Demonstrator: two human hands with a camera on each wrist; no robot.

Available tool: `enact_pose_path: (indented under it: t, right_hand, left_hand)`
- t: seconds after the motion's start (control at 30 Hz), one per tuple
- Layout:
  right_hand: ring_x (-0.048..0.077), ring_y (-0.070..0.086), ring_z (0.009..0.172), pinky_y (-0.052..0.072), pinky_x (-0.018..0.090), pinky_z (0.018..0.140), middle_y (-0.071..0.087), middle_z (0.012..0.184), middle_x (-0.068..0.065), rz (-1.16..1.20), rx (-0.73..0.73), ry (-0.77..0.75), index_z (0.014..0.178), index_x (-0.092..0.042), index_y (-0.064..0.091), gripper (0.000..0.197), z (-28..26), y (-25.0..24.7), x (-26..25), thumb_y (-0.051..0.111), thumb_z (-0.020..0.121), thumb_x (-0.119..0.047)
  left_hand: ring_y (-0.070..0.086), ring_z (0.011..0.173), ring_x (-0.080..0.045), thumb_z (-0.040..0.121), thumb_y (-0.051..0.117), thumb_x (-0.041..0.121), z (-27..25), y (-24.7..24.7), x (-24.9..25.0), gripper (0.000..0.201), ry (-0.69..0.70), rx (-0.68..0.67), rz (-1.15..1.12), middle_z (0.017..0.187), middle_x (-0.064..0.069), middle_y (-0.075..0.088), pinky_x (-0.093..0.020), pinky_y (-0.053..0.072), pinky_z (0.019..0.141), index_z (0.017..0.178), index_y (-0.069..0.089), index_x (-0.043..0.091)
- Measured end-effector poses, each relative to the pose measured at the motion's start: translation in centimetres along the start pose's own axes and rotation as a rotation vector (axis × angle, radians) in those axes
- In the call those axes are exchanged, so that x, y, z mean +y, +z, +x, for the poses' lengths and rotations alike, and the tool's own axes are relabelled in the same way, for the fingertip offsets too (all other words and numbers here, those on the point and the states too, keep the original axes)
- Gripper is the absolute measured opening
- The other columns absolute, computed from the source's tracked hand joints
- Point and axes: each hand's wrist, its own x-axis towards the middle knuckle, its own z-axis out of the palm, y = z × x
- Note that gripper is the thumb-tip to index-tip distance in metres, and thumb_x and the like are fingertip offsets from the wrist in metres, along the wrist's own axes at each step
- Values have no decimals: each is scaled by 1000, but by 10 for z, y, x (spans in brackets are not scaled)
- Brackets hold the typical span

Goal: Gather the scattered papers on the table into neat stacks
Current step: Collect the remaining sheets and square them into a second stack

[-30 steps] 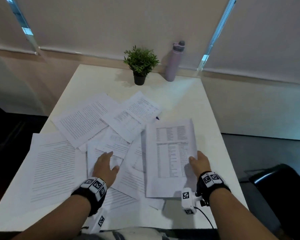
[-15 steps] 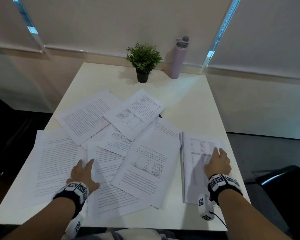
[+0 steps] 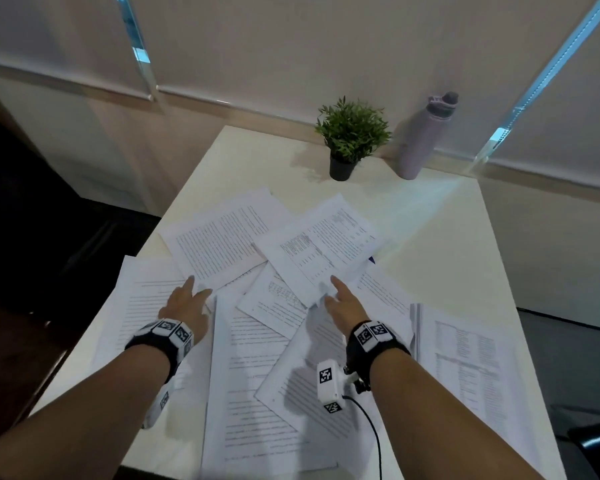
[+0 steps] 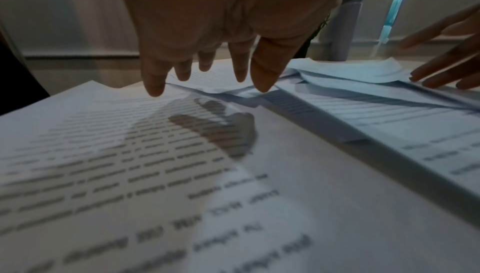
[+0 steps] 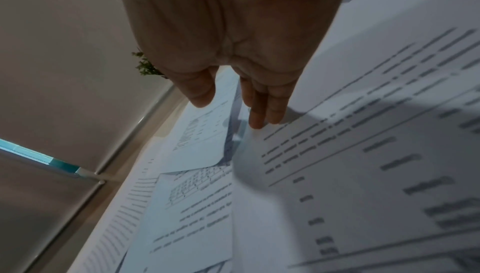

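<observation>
The papers (image 3: 222,237) spread across the middle of the frame are thin, matt white sheets printed with grey text, and one corner near the centre curls up. Under them the table (image 3: 447,237) has a smooth, off-white top with a soft sheen at the upper right. The bottle (image 3: 420,140) at the top looks like matt lilac plastic or coated metal. Beside it, the plant (image 3: 352,131) stands in a dull black pot. The wrist bands (image 3: 167,337) are black cloth.

Dim room, bright slivers at blind edges, soft hand shadows on papers (image 3: 243,358), blurred wrist views
</observation>
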Motion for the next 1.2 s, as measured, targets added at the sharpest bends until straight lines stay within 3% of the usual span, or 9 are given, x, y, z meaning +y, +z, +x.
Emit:
enact_pose_path:
  t: [0.13,0.23,0.4,0.5,0.63,0.87,0.93,1.07,1.2]
  right_hand:
    - [28,29,143,28,35,114,21,158,13,-28,-38,28,150,-14,25,57,21,8,-8,46,97,-19]
    - [28,33,140,31,34,111,26,154,10,82,22,14,148,-7,27,57,26,8,-7,49,96,-14]
    - [30,62,98,50,50,96,65,95,5,233,357,-15,89,-11,66,17,-4,-4,12,54,89,-23]
    - [32,62,90,50,35,76,55,75,-5,177,470,20,97,-16,58,11,-37,-12,32,51,90,-11]
    - [21,55,65,43,27,57,54,74,2,69,446,107,140,-19,32,52,-76,-7,70,45,92,-5]
    - [32,54,109,46,37,96,49,123,14,-254,466,206,106,-9,64,27,-102,6,116,61,80,-9]
    - [31,50,113,43,35,97,43,131,10,-276,485,236,107,-10,64,27,-105,10,115,63,80,-12]
    - [20,45,89,29,12,81,40,102,1,-184,487,170,103,4,62,22,-103,8,109,58,82,6]
    - [28,60,94,45,26,79,59,105,10,-191,486,185,102,-5,65,20,-98,5,106,56,84,-2]
  left_hand:
    - [-3,147,-21,93,36,15,17,-3,-4,59,15,-182,115,159,4,-13,-46,19,117,147,17,30]
    - [10,145,-18,92,35,11,18,-2,0,59,11,-116,104,159,6,4,-46,22,115,146,15,21]
    - [44,129,-27,90,50,12,7,-7,-7,43,81,225,-98,142,-9,44,-36,34,108,133,47,9]
    - [51,121,-28,86,53,4,2,-1,-18,33,88,219,-190,133,-11,50,-32,37,102,118,60,7]
    - [42,130,-29,87,53,8,3,1,-24,43,27,149,-313,144,-13,39,-34,31,111,130,52,13]
    - [47,127,-32,86,52,10,28,-18,1,44,-148,59,-599,142,-14,48,-30,37,104,130,54,10]
    - [47,128,-31,86,57,17,30,-20,7,46,-171,59,-626,141,-13,50,-31,35,106,131,53,8]
    - [61,111,-29,77,70,25,32,-15,8,42,-218,120,-804,123,-11,65,-36,45,103,116,65,10]
    - [67,96,-28,76,69,16,30,-13,10,36,-206,101,-915,111,-12,69,-34,52,93,112,67,14]
